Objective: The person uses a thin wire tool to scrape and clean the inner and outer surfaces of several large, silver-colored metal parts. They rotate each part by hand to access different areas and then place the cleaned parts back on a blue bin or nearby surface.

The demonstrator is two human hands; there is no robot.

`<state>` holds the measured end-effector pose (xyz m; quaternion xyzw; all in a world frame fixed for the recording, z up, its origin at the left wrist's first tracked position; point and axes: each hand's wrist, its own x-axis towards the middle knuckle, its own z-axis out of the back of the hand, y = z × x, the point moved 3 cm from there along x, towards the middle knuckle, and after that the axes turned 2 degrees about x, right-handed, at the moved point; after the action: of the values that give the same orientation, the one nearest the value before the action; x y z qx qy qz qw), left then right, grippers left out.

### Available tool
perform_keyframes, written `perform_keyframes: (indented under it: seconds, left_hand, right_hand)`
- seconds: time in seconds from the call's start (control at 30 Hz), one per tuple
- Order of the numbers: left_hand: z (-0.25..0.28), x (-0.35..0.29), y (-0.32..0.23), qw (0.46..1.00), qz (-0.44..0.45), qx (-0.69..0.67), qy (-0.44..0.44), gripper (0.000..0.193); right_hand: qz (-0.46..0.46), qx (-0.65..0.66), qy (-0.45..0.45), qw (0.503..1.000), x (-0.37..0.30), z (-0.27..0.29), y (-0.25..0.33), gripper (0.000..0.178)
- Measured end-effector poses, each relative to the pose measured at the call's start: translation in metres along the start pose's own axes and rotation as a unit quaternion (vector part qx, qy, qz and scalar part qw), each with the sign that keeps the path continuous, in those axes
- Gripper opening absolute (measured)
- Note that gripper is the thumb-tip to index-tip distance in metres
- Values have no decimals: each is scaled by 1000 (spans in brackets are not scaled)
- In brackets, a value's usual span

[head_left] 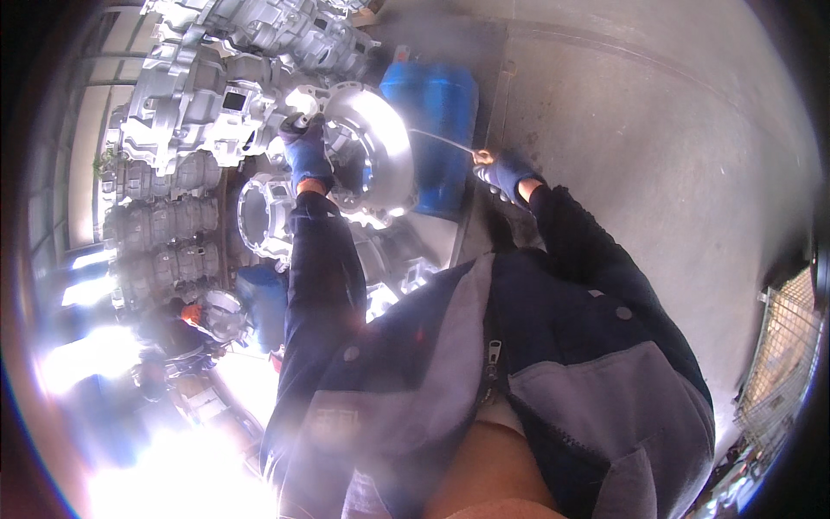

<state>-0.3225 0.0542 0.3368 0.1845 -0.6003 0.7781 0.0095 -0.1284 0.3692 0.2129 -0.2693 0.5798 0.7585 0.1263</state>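
Observation:
A large silvery cast metal housing [393, 143], round and ring-shaped with bolt holes along its flange, stands tilted in front of me. At its left side my gloved left hand [307, 154] is closed on the flange edge; the fingertips are partly lost in glare. My gloved right hand [506, 176], to the right of the housing, is closed around the light-brown handle of a thin rod-like tool [445, 141]. The tool's long pale shaft points left, and its far end is at the housing's right rim. Whether the tip touches the metal I cannot tell.
Behind the housing stands a blue plastic barrel [450, 95]. Stacked metal castings [186, 108] fill the left, with a smaller ring casting [255, 216] near my left forearm. Another person [169, 333] works at the lower left. A wire-mesh crate [782, 346] is at the far right.

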Motion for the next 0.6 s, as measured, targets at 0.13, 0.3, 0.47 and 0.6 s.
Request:
perform_keyframes:
  seconds: [0.13,0.3,0.47,0.6]
  left_hand:
    - [-2,-2,-1,999,24,-39,6,42]
    - [-1,-3,-8,999,13,46,-9,42]
    - [-2,-2,-5,999,-8,38,3,41]
    - [-2,0,2,999,7,-31,13,41]
  right_hand:
    - [-42,160,-75,983,4,-2,-22,36]
    - [97,29,-37,994,7,-16,-30,38]
    - [16,12,-45,999,-7,-10,-30,40]
    - [1,5,-59,998,-13,-7,-28,37]
